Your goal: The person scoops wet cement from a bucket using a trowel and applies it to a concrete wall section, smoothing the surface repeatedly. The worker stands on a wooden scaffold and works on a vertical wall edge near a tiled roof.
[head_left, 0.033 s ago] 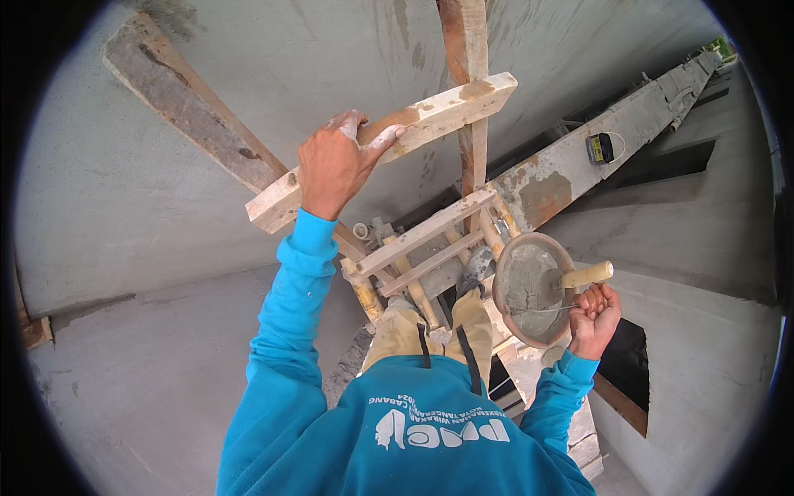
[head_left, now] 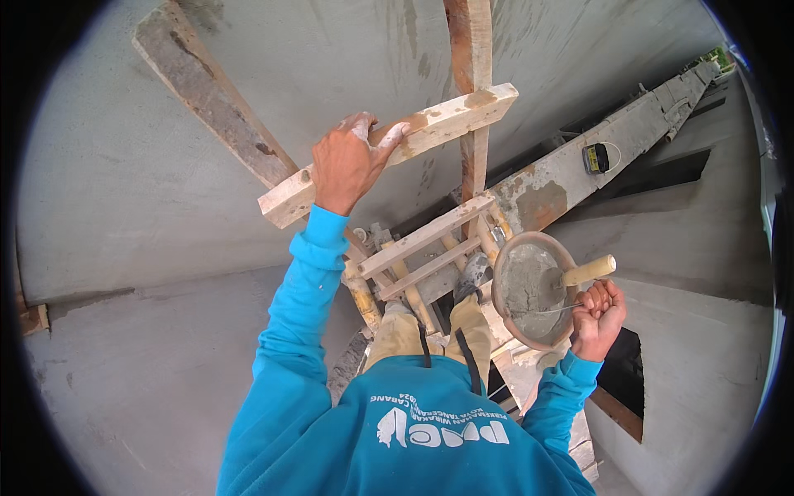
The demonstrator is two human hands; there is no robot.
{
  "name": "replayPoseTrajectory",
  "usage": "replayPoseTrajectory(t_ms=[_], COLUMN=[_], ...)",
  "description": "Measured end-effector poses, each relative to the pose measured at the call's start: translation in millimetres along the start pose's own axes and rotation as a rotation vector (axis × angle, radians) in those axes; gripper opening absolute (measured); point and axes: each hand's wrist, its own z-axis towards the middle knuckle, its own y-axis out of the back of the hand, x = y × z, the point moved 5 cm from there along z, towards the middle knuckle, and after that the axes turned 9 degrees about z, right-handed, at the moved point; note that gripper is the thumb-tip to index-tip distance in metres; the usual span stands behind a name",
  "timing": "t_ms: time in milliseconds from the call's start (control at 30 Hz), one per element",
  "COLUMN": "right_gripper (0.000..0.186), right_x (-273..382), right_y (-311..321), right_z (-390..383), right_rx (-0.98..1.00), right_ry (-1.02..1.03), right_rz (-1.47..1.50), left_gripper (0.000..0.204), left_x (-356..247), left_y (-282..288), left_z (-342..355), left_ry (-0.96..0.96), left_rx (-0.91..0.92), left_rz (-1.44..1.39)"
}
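Beside the grey wall (head_left: 347,50), left hand (head_left: 346,169) gripped a board (head_left: 463,114) and right hand (head_left: 597,321) a wire (head_left: 552,311).
Left hand was curled over the board, which crossed two planks (head_left: 211,91); fingertips were partly hidden. Right hand was nearly closed on the wire at the right side of the bucket (head_left: 542,341), which held grey mortar (head_left: 528,277); a wooden handle (head_left: 590,270) jutted over its rim.

Long grey ledge (head_left: 641,124), a small dark bucket (head_left: 595,159) atop.
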Motion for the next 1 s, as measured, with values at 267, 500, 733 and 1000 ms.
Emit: replayPoseTrajectory(t_ms=[267, 500, 733, 1000], right_gripper=[0.027, 0.03, 0.027, 0.025], right_x=[-38, -50, -137, -210], right_y=[-250, -390, -467, -499], right_z=[-176, -188, -173, -139], right_rx=[0.686, 0.87, 0.818, 0.795], right_ry=[-0.305, -0.37, -0.484, -0.65], right_rz=[0.286, 0.348, 0.314, 0.326], left_gripper=[0.022, 0.025, 0.027, 0.031], left_x=[75, 89, 93, 89], left_y=[145, 142, 139, 146], left_z=[-2, -6, 0, -8], left_ry=[-0.106, 0.08, 0.256, 0.27], left_rx=[-0.518, -0.494, -0.541, -0.536], left_rz=[-0.109, 0.101, 0.133, 0.089])
